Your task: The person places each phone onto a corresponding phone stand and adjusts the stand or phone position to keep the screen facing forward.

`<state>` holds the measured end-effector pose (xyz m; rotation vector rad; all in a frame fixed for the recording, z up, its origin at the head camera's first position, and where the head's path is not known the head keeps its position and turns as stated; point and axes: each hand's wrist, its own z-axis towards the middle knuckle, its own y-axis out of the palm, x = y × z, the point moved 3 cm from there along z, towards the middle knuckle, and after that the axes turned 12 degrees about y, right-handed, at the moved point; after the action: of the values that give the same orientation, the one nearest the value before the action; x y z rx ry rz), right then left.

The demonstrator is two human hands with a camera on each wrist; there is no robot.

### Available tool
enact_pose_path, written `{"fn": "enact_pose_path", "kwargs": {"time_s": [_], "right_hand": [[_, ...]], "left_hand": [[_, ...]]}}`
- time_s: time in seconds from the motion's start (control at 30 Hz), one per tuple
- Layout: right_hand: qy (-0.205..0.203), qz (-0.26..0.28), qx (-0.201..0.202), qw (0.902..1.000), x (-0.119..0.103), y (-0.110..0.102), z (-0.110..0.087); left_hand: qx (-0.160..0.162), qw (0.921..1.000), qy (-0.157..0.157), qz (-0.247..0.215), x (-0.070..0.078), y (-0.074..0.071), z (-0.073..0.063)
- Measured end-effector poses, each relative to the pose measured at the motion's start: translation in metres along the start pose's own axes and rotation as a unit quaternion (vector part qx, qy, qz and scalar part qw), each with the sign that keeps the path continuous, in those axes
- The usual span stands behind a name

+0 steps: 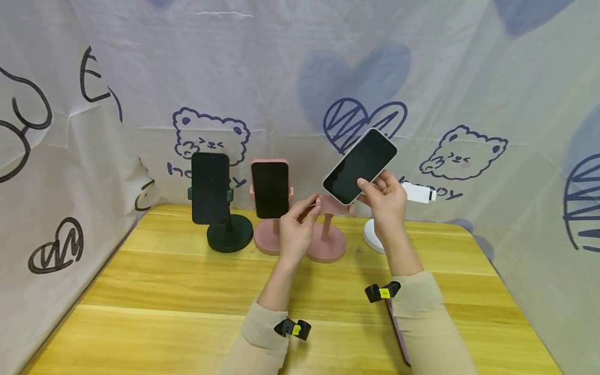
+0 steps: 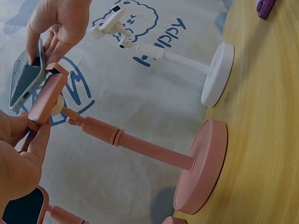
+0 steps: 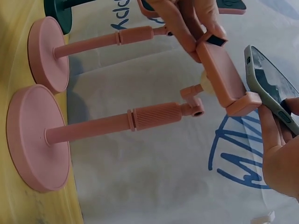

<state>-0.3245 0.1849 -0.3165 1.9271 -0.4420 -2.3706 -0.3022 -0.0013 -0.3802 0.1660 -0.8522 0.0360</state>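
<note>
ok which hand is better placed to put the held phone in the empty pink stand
Probably the right hand: it already holds the phone close to the stand. The left hand is busy, pinching one end of the clamp.

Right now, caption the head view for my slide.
Right grip holds a tilted phone near a pink stand; left grip pinches the stand's clamp.

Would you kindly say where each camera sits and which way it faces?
Head: on the head, facing forward and down over the wooden table; left hand, right hand and sleeves show.
Left wrist: on that wrist, facing the gripped pink phone stand; both hands show.
Right wrist: on that wrist, facing the same stand; both hands show.
Both wrist views share the right hand's smartphone.
</note>
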Motion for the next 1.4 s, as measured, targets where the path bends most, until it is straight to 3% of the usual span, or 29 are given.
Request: {"fn": "enact_pose_path", "kwargs": {"time_s": [0.43, 0.87, 1.17, 1.4], "right_hand": [[0.012, -0.016, -0.041, 0.9990, 0.011, 0.001, 0.009], [-0.027, 0.004, -0.096, 0.9950, 0.016, 0.002, 0.008], [-0.022, -0.048, -0.082, 0.9952, 0.017, 0.000, 0.007], [-0.051, -0.102, -0.084, 0.9899, 0.015, -0.003, 0.008]], "left_hand": [[0.007, 1.0000, 0.002, 0.001, -0.001, 0.000, 0.000], [0.013, 0.9997, 0.008, 0.018, 0.001, 0.001, 0.000], [0.018, 0.9997, 0.010, 0.014, 0.002, 0.002, -0.002], [0.016, 0.9991, 0.019, 0.035, 0.004, -0.001, 0.000]]}}
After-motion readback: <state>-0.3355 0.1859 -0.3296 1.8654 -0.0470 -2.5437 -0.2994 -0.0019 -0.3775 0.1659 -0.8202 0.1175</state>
